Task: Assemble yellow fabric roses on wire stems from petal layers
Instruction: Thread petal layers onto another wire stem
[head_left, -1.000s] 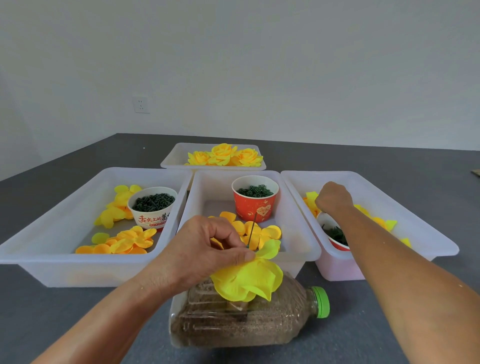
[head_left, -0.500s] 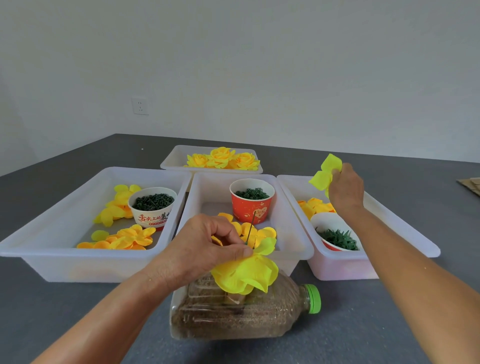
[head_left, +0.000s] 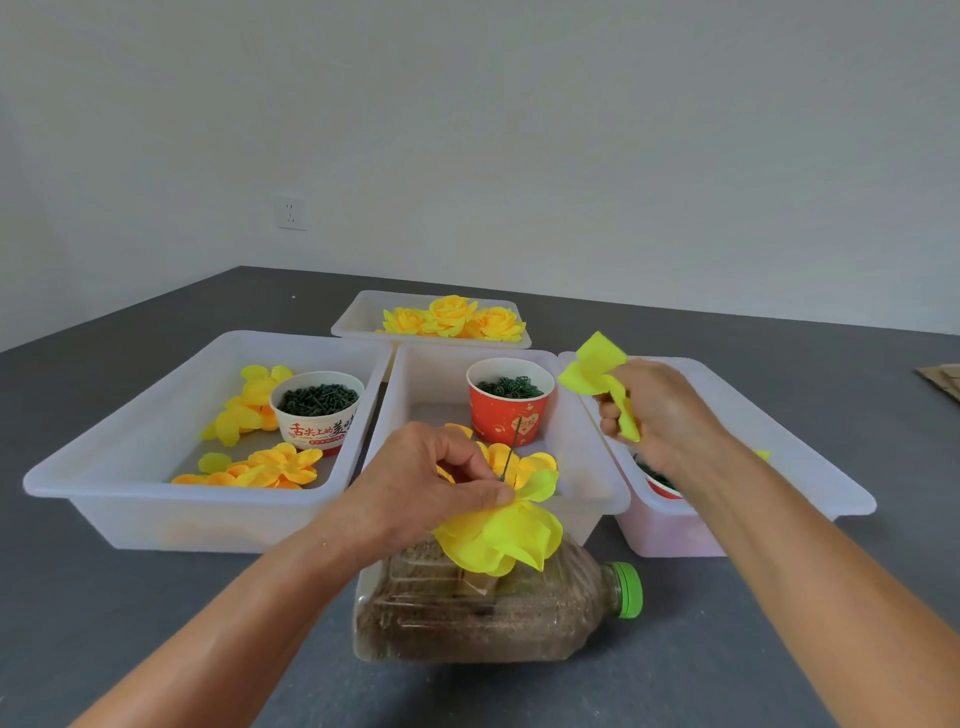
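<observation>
Left hand (head_left: 415, 493) pinches the part-built rose (head_left: 501, 535) at its wire stem (head_left: 509, 457). Right hand (head_left: 660, 410), at two o'clock, grips a petal layer (head_left: 592, 366). Advise centring its hole over the wire tip before sliding down.

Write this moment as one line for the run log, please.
left hand: pinches half-built rose on wire | right hand: holds yellow petal piece above right bin | step: add petal layer

left hand (head_left: 415, 488) pinches half-built rose (head_left: 501, 535) | right hand (head_left: 660, 410) grips petal layer (head_left: 597, 369)
</observation>
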